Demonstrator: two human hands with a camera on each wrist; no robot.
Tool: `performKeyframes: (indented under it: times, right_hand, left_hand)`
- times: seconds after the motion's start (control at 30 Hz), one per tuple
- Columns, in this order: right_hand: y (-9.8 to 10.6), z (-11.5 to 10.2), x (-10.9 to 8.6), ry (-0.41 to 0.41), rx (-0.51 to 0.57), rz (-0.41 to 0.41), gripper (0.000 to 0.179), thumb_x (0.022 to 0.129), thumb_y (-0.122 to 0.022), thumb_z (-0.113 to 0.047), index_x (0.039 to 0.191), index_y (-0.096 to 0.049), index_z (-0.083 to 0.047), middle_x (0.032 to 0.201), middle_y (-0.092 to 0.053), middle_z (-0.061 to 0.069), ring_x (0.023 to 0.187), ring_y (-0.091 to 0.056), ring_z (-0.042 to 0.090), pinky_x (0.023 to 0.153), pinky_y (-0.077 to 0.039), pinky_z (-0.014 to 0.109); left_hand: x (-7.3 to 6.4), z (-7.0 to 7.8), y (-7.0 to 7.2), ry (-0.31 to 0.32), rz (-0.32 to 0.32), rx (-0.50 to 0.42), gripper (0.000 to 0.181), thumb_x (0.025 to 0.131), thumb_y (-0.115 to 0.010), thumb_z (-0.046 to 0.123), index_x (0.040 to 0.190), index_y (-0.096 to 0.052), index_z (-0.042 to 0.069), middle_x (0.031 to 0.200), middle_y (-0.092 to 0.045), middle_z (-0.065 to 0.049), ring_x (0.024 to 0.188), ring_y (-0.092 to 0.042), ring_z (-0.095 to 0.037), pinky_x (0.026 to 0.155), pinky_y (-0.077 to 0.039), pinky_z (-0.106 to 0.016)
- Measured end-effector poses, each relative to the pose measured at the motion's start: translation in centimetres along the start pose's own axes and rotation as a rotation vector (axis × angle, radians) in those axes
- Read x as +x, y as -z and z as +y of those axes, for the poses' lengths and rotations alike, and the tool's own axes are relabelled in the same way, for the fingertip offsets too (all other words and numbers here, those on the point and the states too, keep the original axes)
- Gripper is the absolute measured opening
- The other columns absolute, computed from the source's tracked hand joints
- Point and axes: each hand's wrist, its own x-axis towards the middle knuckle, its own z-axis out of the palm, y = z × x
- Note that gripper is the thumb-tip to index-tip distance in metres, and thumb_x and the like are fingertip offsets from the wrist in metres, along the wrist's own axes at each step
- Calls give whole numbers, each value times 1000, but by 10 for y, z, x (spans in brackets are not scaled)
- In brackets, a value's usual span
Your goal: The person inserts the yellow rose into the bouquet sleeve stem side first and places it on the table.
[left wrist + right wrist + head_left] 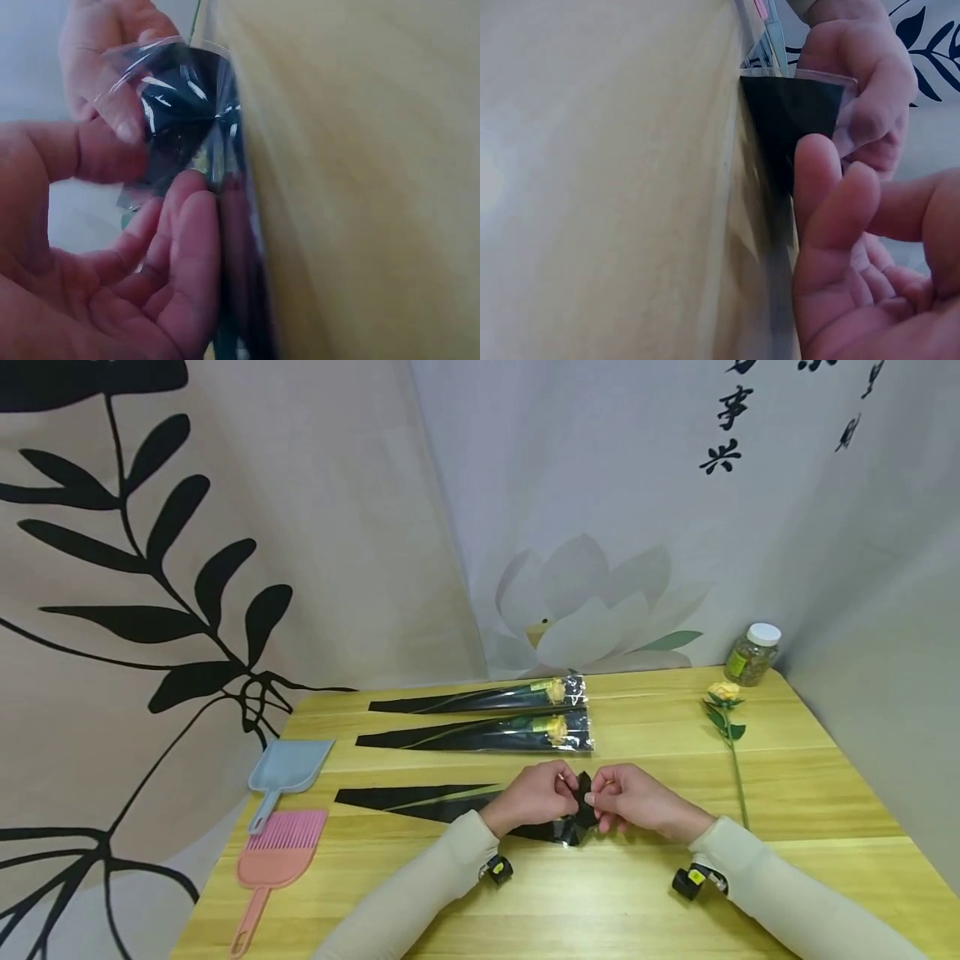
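Far left of the frame there's a blue dustpan (288, 770) with a pink comb (276, 852) just below it, both on the wooden table (810, 793). Moving toward the middle, two wrapped flowers (480, 714) lie side by side in the upper centre. Just below those, lower centre, the left hand (534, 795) and right hand (636, 800) meet over the wide end of a black plastic sleeve (420, 800), whose point runs off to the left. Both hands have fingers curled in, pinching the sleeve's open edge. Right side: a loose yellow rose (729, 727), and a jar (752, 653) at the back corner.
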Motion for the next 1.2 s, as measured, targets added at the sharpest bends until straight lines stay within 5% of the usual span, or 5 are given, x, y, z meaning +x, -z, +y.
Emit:
performKeyframes:
  times: [0.2,0.5,0.87,1.2]
  right_hand:
    - [4,-1,1,-27,4,9,15,107,-61,-12,105,-58,3,83,-75,17,61,-71,20,46,-52,26]
    - [7,3,4,-59,24,22,17,106,-62,-12,107,-56,3,88,-75,16,63,-70,19,48,-52,26]
    - [7,10,3,-67,7,35,17,106,-63,-13,106,-57,3,87,-73,15,62,-69,18,48,-52,25]
    - [12,8,-1,-54,-24,65,24,105,-68,-21,107,-62,2,87,-74,12,64,-69,18,48,-54,27]
  left_hand:
    - [2,-9,4,-24,4,-113,7,99,-72,19,95,-76,15,79,-73,0,69,-68,-12,63,-61,-26]
    - [9,-12,16,-9,1,-201,16,94,-77,21,108,-84,18,98,-78,5,80,-71,-11,74,-66,-30]
    - [10,-24,19,33,-96,-353,18,91,-83,21,107,-86,13,102,-82,1,91,-76,-11,87,-66,-32]
    - [17,-25,22,47,-110,-355,17,91,-85,24,105,-86,15,102,-82,1,94,-78,-13,86,-66,-35]
